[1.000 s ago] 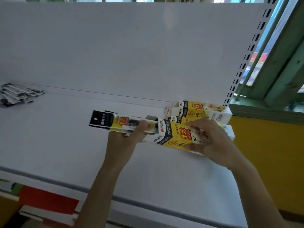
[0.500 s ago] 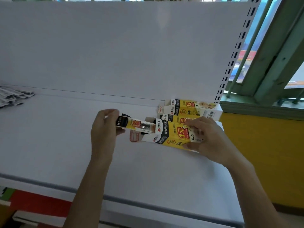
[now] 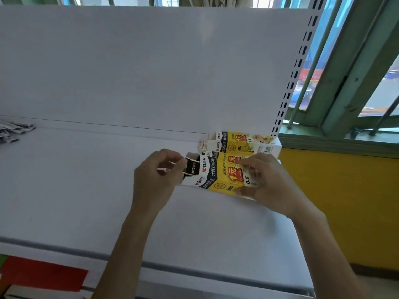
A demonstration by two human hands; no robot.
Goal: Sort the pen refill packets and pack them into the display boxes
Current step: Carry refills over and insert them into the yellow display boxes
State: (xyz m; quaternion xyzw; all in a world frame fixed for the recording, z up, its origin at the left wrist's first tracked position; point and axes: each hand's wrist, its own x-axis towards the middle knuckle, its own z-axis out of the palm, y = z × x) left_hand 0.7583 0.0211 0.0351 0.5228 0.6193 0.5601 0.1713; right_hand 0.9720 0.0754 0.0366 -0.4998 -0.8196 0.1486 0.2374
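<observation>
Up close, left hand [image 3: 158, 173] pinching black M&G refill packet [image 3: 192, 167], right hand [image 3: 266, 182] gripping yellow "0.5" display box [image 3: 224, 176]

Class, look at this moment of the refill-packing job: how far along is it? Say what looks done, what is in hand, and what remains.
Done: one display box stands against the back panel, though its contents cannot be seen. In hand: the left hand pushes a refill packet into the open end of the front box, which the right hand steadies. Left: a loose pile of packets lies at the shelf's far left.
</observation>
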